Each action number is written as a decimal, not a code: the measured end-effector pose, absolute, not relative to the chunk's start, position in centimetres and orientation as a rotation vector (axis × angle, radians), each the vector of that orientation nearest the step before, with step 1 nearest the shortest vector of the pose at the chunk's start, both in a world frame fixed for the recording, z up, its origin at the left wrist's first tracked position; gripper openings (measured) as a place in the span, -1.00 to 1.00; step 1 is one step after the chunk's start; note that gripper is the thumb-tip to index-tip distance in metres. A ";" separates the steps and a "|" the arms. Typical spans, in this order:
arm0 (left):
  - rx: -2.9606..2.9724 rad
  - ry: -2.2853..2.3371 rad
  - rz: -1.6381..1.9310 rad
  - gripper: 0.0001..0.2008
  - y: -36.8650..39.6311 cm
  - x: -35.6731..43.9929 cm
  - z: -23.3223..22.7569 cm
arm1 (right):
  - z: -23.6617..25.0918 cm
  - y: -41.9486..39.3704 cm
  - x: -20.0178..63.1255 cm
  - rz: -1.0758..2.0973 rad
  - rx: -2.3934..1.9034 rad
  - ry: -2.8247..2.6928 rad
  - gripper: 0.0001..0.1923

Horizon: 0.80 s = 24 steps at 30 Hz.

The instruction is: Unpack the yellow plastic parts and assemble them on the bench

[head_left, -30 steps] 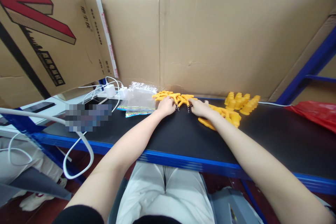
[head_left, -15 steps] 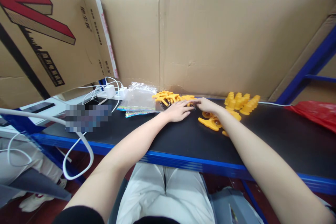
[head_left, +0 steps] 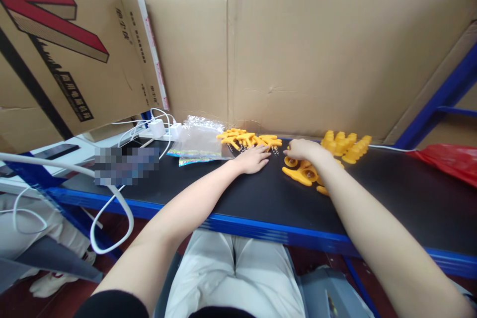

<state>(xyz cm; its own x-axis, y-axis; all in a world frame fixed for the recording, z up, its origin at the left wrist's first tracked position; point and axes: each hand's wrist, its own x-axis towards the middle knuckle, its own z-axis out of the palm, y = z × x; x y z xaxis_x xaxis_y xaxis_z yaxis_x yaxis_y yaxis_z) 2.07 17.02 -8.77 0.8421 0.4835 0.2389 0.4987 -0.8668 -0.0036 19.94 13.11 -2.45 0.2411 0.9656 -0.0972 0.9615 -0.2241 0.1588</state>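
Observation:
My left hand (head_left: 253, 160) lies with its fingers spread at the front of a pile of yellow plastic pieces (head_left: 244, 138). Dark coiled springs (head_left: 275, 150) stick out from under that pile. To the right, my right hand (head_left: 302, 150) is bent down with its fingertips drawn together; whatever they may hold is hidden. Just below it lie yellow curved pieces with round cups (head_left: 298, 175), partly covered by my right forearm. Beyond that wrist, several yellow cone-like pieces (head_left: 346, 145) stand in rows.
Clear plastic bags (head_left: 201, 141) lie left of the pile. White chargers and cables (head_left: 157, 128) are farther left, and one thick cable loops over the blue table edge (head_left: 261, 228). A red plastic bag (head_left: 452, 161) rests at the right. Cardboard (head_left: 298, 59) walls the back.
My right hand has moved right, away from my left hand and the springs, to above the cupped pieces. My left hand has barely shifted.

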 end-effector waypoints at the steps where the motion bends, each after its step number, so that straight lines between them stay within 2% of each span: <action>1: -2.952 -0.788 -0.360 -0.55 17.0 2.1 -8.8 | -2.5 13.1 19.6 0.018 2.308 1.832 -0.59; 5: -2.930 -0.745 -0.439 -0.59 17.0 2.1 -8.8 | -2.9 12.9 18.8 -0.048 2.281 1.844 -0.59; 11: -2.886 -0.643 -0.585 -0.67 16.9 2.1 -8.5 | -3.3 13.3 19.8 0.003 2.433 1.850 -0.48; 18: -2.897 -0.598 -0.571 -0.71 16.7 2.1 -8.3 | -2.8 13.3 20.0 0.131 2.644 1.900 -0.56; 24: -2.856 -0.764 -0.468 -0.65 16.4 2.0 -8.3 | -2.8 13.2 20.0 0.306 2.703 1.941 -0.61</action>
<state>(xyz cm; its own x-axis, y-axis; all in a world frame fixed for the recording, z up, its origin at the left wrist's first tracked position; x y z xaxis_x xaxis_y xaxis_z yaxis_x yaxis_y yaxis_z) 2.05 16.39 -8.27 0.8218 0.4613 0.3344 0.5075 -0.8594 -0.0616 20.01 13.21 -2.80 0.3155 0.9120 0.2621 0.9484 -0.3120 -0.0560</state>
